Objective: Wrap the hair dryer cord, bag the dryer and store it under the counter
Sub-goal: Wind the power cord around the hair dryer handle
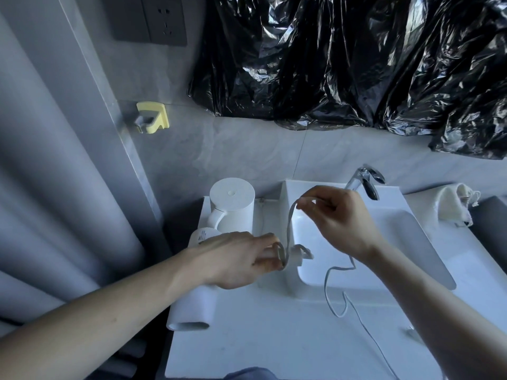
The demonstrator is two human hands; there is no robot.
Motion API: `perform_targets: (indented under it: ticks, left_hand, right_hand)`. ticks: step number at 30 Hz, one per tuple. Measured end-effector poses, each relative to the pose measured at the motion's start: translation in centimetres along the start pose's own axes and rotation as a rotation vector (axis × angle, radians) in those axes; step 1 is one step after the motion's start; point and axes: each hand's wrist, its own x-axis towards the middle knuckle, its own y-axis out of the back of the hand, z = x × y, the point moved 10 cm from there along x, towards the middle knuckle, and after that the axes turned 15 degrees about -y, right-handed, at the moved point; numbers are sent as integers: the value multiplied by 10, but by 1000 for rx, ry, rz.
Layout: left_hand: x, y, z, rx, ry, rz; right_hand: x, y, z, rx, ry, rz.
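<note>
A white hair dryer [192, 305] lies over the left edge of the white counter [260, 338], barrel toward me. My left hand [236, 259] grips its handle, where loops of the grey cord [288, 229] are wound. My right hand [337, 218] pinches the cord above the sink [370, 242] and holds it raised. The slack cord trails down across the sink rim and the counter toward the lower right. A cream drawstring bag [455, 204] lies at the counter's far right.
A white kettle [233, 207] stands at the back left of the counter beside my left hand. The chrome tap [365, 179] is behind the sink. Black plastic sheeting [356, 64] covers the wall above. A yellow wall holder [153, 119] and a socket [156, 20] are at left.
</note>
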Motion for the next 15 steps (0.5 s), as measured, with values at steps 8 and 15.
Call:
perform_targets:
  ticks: [8, 15]
  left_hand:
    - [-6, 13, 30, 7, -88, 18]
    - [-7, 23, 32, 35, -114, 67]
  right_hand:
    - [19, -13, 26, 38, -26, 1]
    - [26, -30, 37, 73, -56, -10]
